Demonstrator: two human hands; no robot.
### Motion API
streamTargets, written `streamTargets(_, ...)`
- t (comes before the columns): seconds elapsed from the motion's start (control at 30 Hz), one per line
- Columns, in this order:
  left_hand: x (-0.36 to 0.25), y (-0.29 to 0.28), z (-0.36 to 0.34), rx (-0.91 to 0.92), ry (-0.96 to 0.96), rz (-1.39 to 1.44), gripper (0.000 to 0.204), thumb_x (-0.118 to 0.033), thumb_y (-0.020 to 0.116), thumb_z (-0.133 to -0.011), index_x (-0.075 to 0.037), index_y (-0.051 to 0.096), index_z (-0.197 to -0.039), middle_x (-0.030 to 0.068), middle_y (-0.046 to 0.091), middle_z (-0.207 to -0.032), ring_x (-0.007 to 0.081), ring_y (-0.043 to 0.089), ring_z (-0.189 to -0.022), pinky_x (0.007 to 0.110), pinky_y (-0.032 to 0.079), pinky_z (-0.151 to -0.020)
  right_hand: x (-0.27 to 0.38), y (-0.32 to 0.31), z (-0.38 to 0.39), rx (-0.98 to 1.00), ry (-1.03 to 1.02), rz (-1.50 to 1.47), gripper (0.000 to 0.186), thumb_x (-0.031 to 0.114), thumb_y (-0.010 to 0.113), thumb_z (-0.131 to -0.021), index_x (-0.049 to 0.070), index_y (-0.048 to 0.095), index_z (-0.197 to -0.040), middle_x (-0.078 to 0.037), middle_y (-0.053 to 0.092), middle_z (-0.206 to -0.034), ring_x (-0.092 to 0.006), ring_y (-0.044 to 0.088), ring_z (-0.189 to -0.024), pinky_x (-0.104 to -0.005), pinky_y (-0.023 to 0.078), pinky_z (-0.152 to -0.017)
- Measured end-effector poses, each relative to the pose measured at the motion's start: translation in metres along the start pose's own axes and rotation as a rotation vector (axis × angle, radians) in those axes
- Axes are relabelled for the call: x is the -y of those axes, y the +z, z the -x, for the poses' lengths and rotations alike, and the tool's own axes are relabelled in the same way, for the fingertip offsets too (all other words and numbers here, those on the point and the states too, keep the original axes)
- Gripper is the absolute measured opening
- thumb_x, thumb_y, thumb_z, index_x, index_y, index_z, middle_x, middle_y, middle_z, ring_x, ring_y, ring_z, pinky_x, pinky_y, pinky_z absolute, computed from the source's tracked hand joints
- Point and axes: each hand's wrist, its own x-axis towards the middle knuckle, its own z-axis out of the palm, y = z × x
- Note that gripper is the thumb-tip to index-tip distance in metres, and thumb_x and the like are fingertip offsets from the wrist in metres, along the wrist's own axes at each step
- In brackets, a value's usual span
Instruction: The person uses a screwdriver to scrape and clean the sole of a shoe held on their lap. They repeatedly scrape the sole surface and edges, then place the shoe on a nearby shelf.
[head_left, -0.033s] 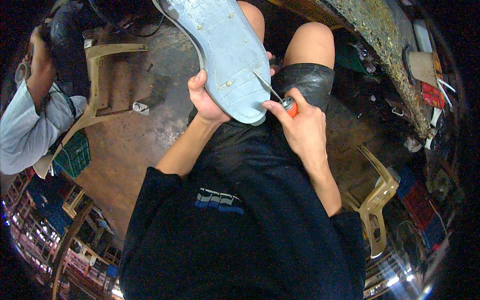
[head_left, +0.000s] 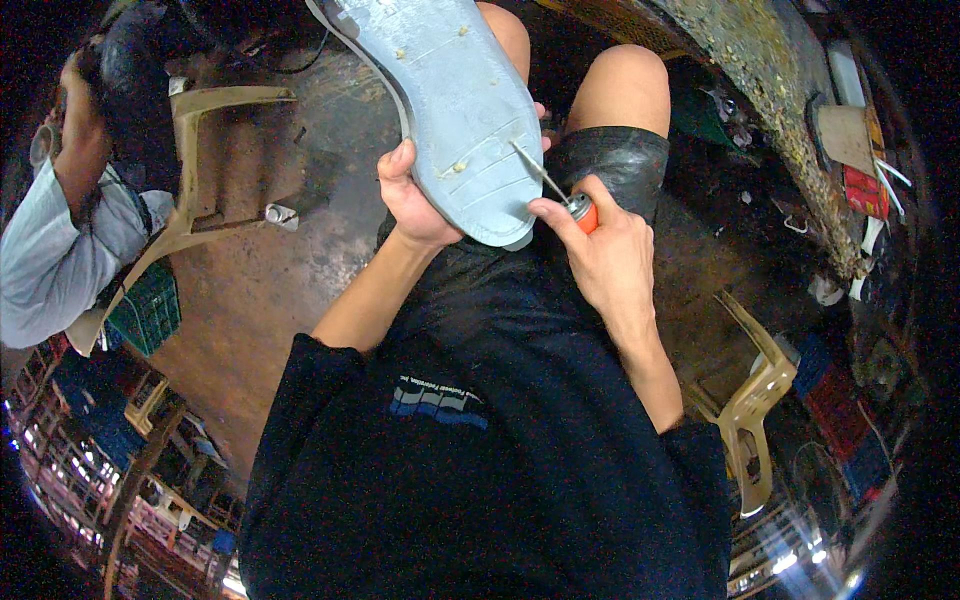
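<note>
A large grey shoe sole (head_left: 455, 110) lies tilted above my lap, its rounded heel end toward me. Small yellowish knots and shallow cut lines mark its face. My left hand (head_left: 415, 200) grips the sole near the heel, thumb along the left edge; fingertips show past the right edge. In my right hand (head_left: 605, 240) is an awl (head_left: 545, 177) with a thin metal shaft and an orange-red handle, mostly hidden in the fist. Its tip meets the sole's face near the right edge. Whether it pierces the surface I cannot tell.
To the left, a person in a pale shirt (head_left: 50, 245) sits by a beige plastic chair (head_left: 185, 150) and a green crate (head_left: 145, 310). Another beige chair (head_left: 755, 440) stands at right. A worn, crusted bench edge (head_left: 760, 120) runs along the upper right.
The awl and my right hand have shifted very slightly to the right. My left hand and the sole are nearly unchanged.
</note>
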Motion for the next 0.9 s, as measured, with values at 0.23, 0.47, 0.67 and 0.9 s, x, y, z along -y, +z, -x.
streamTargets(0.23,0.0016,0.0015,-0.0009,-0.013,0.004,0.064,0.11,-0.07,0.056,-0.093,0.0,0.03,-0.173,0.0362,0.045,-0.166,0.05,0.054,-0.15,0.064,0.044,-0.127,0.0061,0.0047,0.0022,0.06,-0.123,0.031,0.072,0.078,0.073,-0.093,0.007,0.066,-0.1,-0.028,0.076,-0.08,-0.0521,0.077,-0.079,-0.0609,0.06,-0.068)
streamTargets(0.47,-0.0007,0.0018,0.0008,-0.019,-0.005,-0.014,0.112,-0.071,0.057,-0.091,0.001,0.03,-0.173,0.0366,0.047,-0.165,0.05,0.058,-0.146,0.062,0.047,-0.124,0.0065,-0.0007,-0.0007,0.011,-0.085,0.074,0.065,0.071,0.077,-0.094,0.007,0.067,-0.1,-0.024,0.071,-0.074,-0.0515,0.074,-0.08,-0.0577,0.057,-0.071)
streamTargets(0.67,-0.0027,0.0023,-0.0002,-0.043,-0.016,0.002,0.113,-0.07,0.059,-0.088,0.0,0.032,-0.172,0.0366,0.048,-0.165,0.0517,0.061,-0.141,0.061,0.049,-0.122,0.0083,0.0003,-0.0036,-0.029,0.046,-0.013,0.064,0.069,0.076,-0.098,0.006,0.066,-0.101,-0.026,0.071,-0.075,-0.0548,0.073,-0.081,-0.0589,0.056,-0.072)
streamTargets(0.9,-0.0034,0.0046,-0.0007,-0.053,-0.061,0.018,0.115,-0.065,0.063,-0.084,0.001,0.032,-0.172,0.0373,0.047,-0.165,0.053,0.062,-0.14,0.061,0.05,-0.121,0.0088,0.0032,-0.0015,0.02,-0.124,0.022,0.068,0.073,0.076,-0.095,0.006,0.067,-0.103,-0.027,0.071,-0.075,-0.0529,0.074,-0.08,-0.0576,0.056,-0.069)
